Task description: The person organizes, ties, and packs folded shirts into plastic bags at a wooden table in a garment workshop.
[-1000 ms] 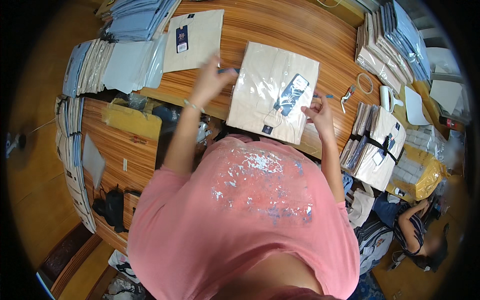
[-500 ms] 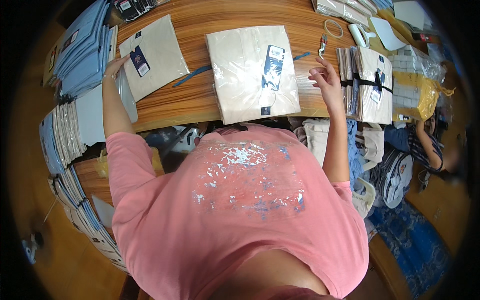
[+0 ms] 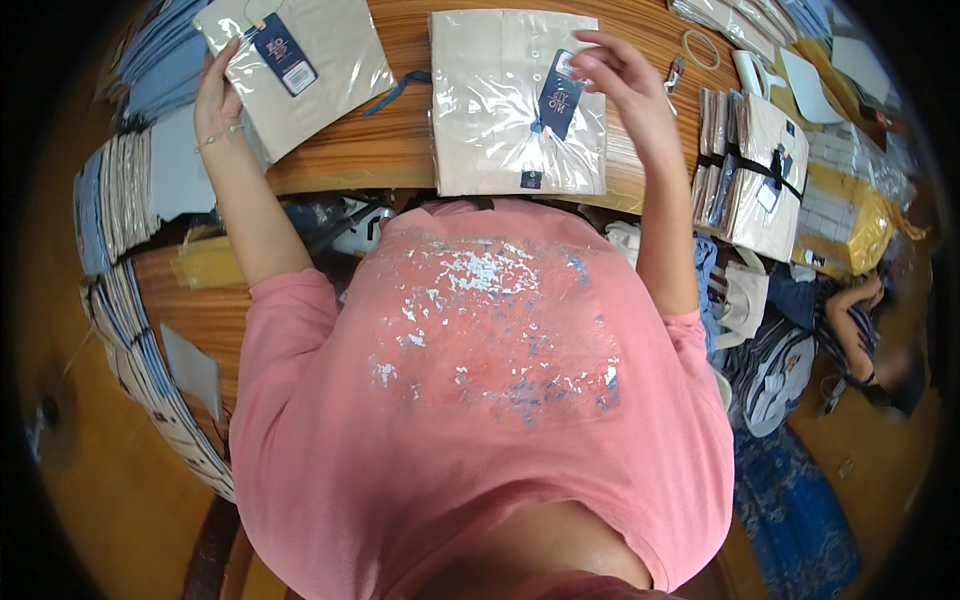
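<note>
Beige folded shirt in a clear bag (image 3: 515, 105) lies flat at the near edge of the wooden tabletop (image 3: 400, 150), squarely before the person. Right hand (image 3: 615, 75) has left the table's right side and now rests over the bag's dark tag, fingers loosely spread, gripping nothing. Left hand (image 3: 215, 95) has reached out to a second bagged shirt (image 3: 300, 65) at the far left; whether its fingers grip cannot be told. A tied bundle of shirts (image 3: 755, 175) stands right.

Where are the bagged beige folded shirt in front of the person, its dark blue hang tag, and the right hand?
bagged beige folded shirt (image 3: 490, 120), head view, left half of bag
dark blue hang tag (image 3: 560, 100), head view, tag's middle
right hand (image 3: 625, 75), head view, back of hand
</note>
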`<state>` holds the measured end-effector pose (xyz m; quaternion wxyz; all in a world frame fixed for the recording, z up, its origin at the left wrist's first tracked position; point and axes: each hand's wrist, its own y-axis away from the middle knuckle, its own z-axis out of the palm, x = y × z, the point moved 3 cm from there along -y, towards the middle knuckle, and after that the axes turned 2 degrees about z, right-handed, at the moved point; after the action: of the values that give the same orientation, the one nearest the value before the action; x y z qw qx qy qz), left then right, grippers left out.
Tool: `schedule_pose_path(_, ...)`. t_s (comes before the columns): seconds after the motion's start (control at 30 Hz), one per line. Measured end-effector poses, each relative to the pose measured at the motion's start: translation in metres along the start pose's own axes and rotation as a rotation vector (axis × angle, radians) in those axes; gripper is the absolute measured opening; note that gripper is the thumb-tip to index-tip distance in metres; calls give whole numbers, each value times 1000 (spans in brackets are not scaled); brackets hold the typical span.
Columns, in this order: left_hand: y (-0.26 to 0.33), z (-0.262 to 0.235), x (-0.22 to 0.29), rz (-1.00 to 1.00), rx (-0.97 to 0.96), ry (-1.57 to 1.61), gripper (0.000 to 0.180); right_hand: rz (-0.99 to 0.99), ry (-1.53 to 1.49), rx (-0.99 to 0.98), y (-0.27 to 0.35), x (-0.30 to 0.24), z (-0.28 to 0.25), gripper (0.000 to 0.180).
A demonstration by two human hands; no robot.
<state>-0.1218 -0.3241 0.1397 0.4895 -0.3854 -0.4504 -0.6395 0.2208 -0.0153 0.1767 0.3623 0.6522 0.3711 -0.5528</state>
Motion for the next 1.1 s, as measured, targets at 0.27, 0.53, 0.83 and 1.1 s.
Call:
schedule_pose_path(0.27, 157, 80, 96, 380, -390, -130, 40, -418, -162, 47, -85, 2, 46, 65)
schedule_pose_path(0.53, 152, 123, -6, -329, -414, 305, 28, -55, -376, -102, -26, -57, -21, 33)
schedule_pose_path(0.83, 168, 131, -105, 103, -448, -495, 57, -49, 468, 267, -5, 85, -34, 65)
schedule_pose_path(1.1, 192, 113, -144, 3, -575, -541, 66, 281, 5, 121, 28, 102, -12, 76)
